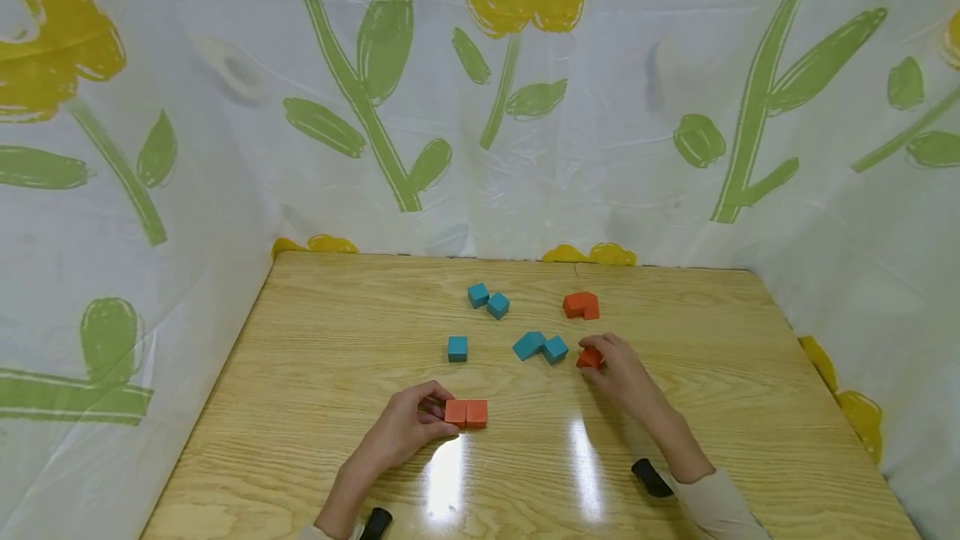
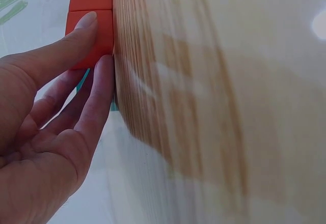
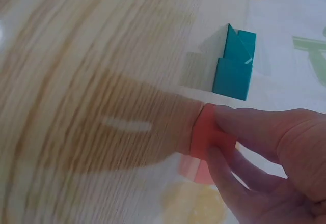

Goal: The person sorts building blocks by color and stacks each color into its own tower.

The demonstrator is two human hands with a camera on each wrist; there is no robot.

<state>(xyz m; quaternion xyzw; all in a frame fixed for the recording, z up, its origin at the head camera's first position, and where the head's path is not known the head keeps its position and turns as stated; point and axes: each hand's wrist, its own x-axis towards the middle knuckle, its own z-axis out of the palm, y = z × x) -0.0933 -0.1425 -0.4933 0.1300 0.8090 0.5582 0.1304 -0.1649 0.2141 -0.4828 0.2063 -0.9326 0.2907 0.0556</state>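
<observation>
Two red cube blocks sit side by side on the wooden table. My left hand [image 1: 408, 423] pinches the left red block [image 2: 104, 30] between thumb and fingers; the right red block [image 1: 477, 413] touches it. Farther right, a single red block [image 3: 206, 132] is pinched by my right hand [image 1: 619, 372], which partly covers it. Just left of the right hand lie a blue block [image 1: 555, 349] and a blue angled block [image 1: 529, 345], close together. Beyond that hand is a red L-shaped pair of blocks [image 1: 581, 304].
A lone blue cube [image 1: 457, 348] stands beyond the left hand. Two more blue cubes [image 1: 487, 301] lie near the table's back. White flowered cloth [image 1: 600, 148] walls the wooden table [image 1: 337, 340] at the back and sides.
</observation>
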